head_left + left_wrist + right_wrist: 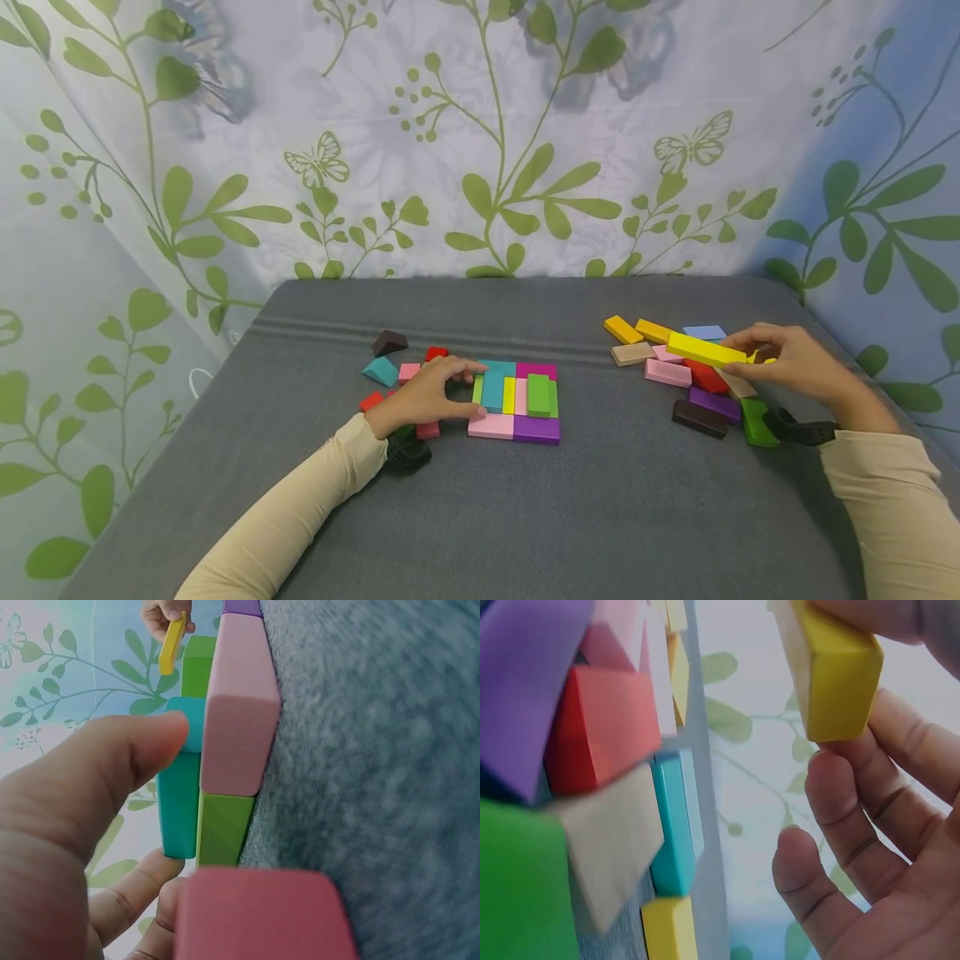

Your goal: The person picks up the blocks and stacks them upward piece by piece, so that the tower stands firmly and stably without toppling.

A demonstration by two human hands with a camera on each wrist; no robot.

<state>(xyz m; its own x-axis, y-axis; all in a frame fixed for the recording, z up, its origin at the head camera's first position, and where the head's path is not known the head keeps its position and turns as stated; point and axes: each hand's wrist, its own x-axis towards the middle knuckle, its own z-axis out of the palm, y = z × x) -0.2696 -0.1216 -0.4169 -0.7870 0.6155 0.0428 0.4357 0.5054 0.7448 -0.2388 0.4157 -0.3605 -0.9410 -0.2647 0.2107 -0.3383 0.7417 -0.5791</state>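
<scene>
Over the heap on the right, my right hand [787, 362] holds a long yellow block [705, 350] up by one end. The right wrist view shows the yellow block [844, 682] between thumb and fingers, two other fingertips away from it. My left hand [431, 392] is at a flat arrangement of coloured blocks, thumb and a finger at opposite ends of a teal block [492, 392] lying on top. In the left wrist view the thumb [150, 746] presses the near end of the teal block [178, 802]. A green block [538, 395] lies on the arrangement's right part.
The arrangement's front edge has a pink block [491, 427] and a purple block [536, 430]. Several loose blocks, including a teal triangle [381, 372] and a dark triangle [390, 342], lie left. The right heap includes a dark brown block [699, 418]. A patterned curtain [450, 167] hangs behind the grey table [600, 517].
</scene>
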